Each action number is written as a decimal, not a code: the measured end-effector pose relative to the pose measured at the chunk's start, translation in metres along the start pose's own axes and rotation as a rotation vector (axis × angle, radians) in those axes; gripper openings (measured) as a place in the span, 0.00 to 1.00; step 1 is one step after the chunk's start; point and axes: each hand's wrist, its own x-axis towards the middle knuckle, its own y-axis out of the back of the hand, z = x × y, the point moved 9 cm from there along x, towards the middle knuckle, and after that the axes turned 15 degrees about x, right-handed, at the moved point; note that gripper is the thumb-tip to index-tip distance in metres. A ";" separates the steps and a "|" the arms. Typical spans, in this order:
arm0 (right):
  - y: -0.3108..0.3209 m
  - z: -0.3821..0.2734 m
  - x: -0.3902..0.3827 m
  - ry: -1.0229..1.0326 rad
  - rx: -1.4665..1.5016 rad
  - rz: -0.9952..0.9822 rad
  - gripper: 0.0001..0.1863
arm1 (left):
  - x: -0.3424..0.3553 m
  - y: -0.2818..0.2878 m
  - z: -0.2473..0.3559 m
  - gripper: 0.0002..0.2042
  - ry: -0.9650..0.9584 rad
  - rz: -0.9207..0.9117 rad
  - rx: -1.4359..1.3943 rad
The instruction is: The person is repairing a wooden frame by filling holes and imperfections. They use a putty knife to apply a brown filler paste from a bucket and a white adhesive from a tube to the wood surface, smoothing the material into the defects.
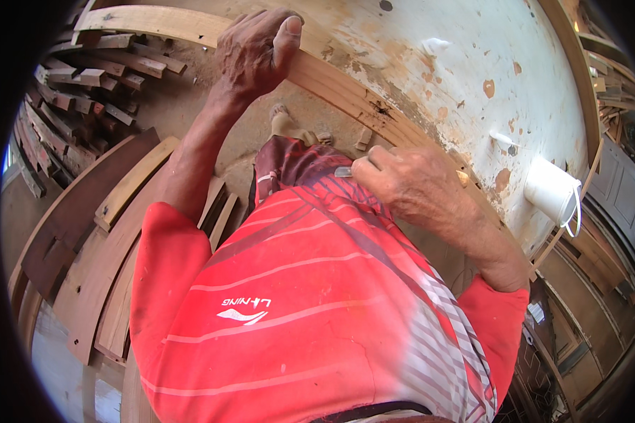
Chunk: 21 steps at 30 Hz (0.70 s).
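A long pale wooden board [346, 95] runs from the upper left toward the lower right, along the near side of a white, stained surface. My left hand [257, 56] is closed over the board's upper left stretch, thumb on top. Close in front of my body, my right hand [420, 180] is closed with its knuckles up beside the board. From its fingers a small flat metal tip [343, 171] sticks out to the left; the rest of that tool is hidden in the hand. Dark knots or holes mark the board near its middle.
A white bucket [552, 192] with a handle lies tilted on the patchy white tabletop [466, 77], near a small white piece [502, 137]. Stacked timber offcuts [85, 77] fill the far left, and wide planks [120, 268] lean at the left. Panels [621, 183] stand at the right.
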 end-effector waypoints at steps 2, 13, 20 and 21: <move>0.015 0.012 -0.012 -0.147 0.092 0.121 0.10 | 0.002 0.001 0.002 0.18 0.013 -0.007 0.007; -0.003 0.053 -0.043 -0.285 0.053 0.249 0.31 | -0.002 -0.003 -0.004 0.16 -0.006 0.013 0.041; -0.006 0.054 -0.040 -0.264 -0.019 0.267 0.31 | 0.000 -0.002 -0.001 0.16 -0.028 0.010 0.039; -0.007 0.053 -0.040 -0.256 -0.031 0.257 0.31 | 0.000 -0.002 -0.001 0.16 -0.027 0.011 0.040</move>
